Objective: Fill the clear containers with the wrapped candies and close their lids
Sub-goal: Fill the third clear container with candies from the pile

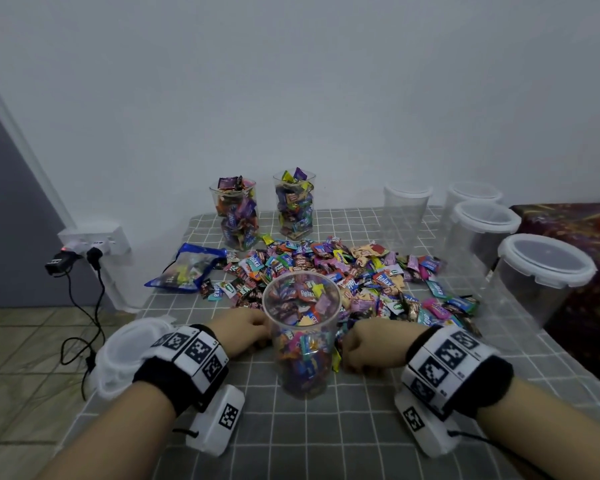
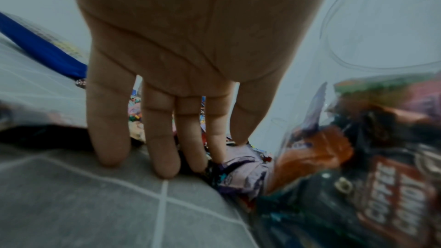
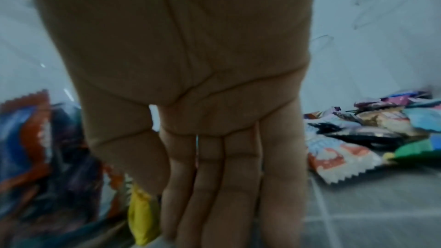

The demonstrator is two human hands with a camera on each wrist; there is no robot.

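A tall clear container [image 1: 302, 334], lidless and mostly full of wrapped candies, stands on the checked cloth between my hands. My left hand [image 1: 243, 330] lies just left of it, fingers straight and pointing down onto the cloth [image 2: 167, 139], one fingertip touching a lilac candy [image 2: 245, 173]. My right hand [image 1: 368, 344] rests just right of the container, fingers straight and together [image 3: 214, 186], beside a yellow candy [image 3: 143, 220] at the container's foot. Neither hand holds anything. Behind the container spreads the loose candy pile [image 1: 343, 275].
Two full lidless containers [image 1: 236, 213] [image 1: 295, 206] stand at the back. Several empty lidded containers [image 1: 541, 275] line the right side. A white lid [image 1: 125, 355] lies under my left wrist at the table's left edge. A blue candy bag [image 1: 187, 268] lies back left.
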